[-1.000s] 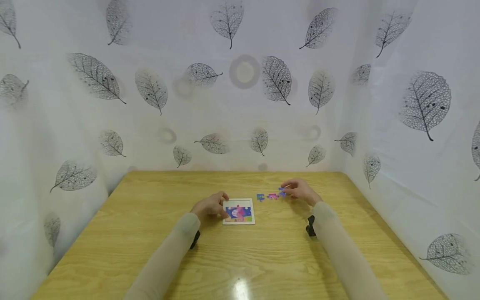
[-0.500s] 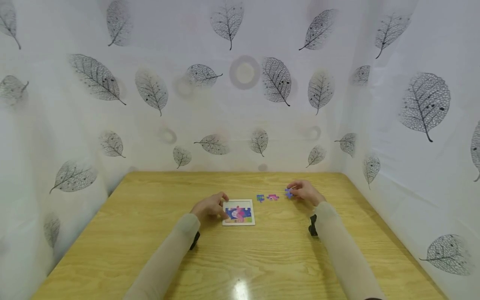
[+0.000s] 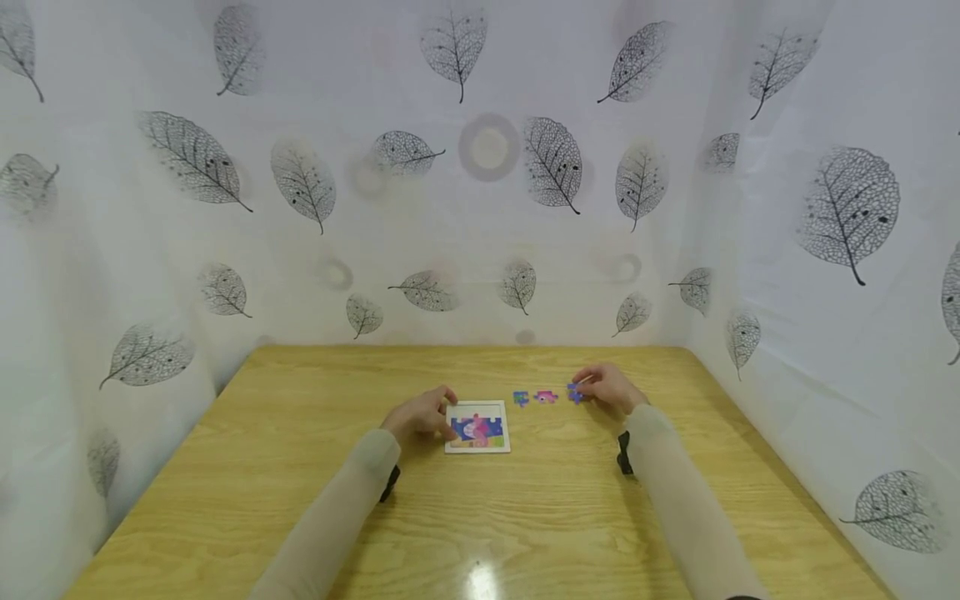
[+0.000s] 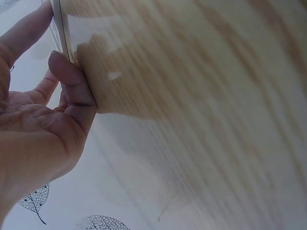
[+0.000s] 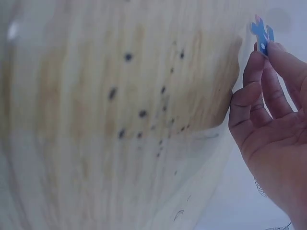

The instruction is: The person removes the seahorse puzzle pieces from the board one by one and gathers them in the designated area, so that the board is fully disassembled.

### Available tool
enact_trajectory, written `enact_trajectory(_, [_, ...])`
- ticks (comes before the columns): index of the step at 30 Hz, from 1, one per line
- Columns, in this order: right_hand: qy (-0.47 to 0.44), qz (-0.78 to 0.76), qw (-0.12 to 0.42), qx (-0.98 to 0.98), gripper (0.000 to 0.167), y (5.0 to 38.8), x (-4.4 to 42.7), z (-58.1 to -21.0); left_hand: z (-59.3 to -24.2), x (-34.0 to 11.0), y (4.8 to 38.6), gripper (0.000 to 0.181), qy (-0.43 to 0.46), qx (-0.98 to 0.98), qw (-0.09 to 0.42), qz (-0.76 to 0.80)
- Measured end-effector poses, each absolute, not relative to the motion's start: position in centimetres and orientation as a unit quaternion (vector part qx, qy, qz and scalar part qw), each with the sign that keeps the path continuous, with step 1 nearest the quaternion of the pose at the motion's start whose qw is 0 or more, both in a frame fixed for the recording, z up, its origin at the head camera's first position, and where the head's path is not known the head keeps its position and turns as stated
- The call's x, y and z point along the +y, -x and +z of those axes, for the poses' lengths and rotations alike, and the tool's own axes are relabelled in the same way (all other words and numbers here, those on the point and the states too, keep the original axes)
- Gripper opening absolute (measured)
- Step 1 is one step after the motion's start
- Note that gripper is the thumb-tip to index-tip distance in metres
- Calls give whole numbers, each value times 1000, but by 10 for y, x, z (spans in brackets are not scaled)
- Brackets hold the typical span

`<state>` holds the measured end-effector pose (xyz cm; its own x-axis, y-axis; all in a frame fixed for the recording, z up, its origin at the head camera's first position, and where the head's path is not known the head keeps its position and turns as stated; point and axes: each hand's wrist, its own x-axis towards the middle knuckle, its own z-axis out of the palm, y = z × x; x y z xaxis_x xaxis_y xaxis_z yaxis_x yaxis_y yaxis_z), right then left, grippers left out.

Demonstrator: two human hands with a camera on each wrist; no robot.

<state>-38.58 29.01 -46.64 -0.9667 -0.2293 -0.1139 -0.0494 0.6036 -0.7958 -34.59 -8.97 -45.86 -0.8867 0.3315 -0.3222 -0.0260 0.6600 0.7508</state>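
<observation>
With twelve o'clock at the far edge of the wooden table (image 3: 480, 504) and the square puzzle tray (image 3: 506, 429) as the centre of the dial, the left hand (image 3: 422, 412) sits at about nine o'clock, touching the tray, its bent thumb and forefinger gripping that edge. Joined pieces fill the near part of the tray, showing a pink figure on dark blue, while a pale strip of board shows on the twelve o'clock side. Toward two o'clock lies a green-and-blue piece (image 3: 521, 398) on the table, near the tray, and just beyond it a pink piece (image 3: 546, 397). Farther out in that direction, the right hand (image 3: 609, 388) pinches a blue piece (image 5: 262, 37) between thumb and fingertips. Both arms wear pale sleeves (image 3: 322, 521), reaching in from six o'clock. A leaf-printed white sheet (image 3: 337, 250) hangs behind the table.
</observation>
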Motion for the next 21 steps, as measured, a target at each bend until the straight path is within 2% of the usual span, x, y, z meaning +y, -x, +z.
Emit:
enact_trajectory(14, [112,-375,66,918,20,388,286,-469,-457,-89,348,61,-83,884,218,406])
enact_trajectory(21, [99,-378,81,917,22,388,286,-474,-459,-90,345,61,-90,879,223,412])
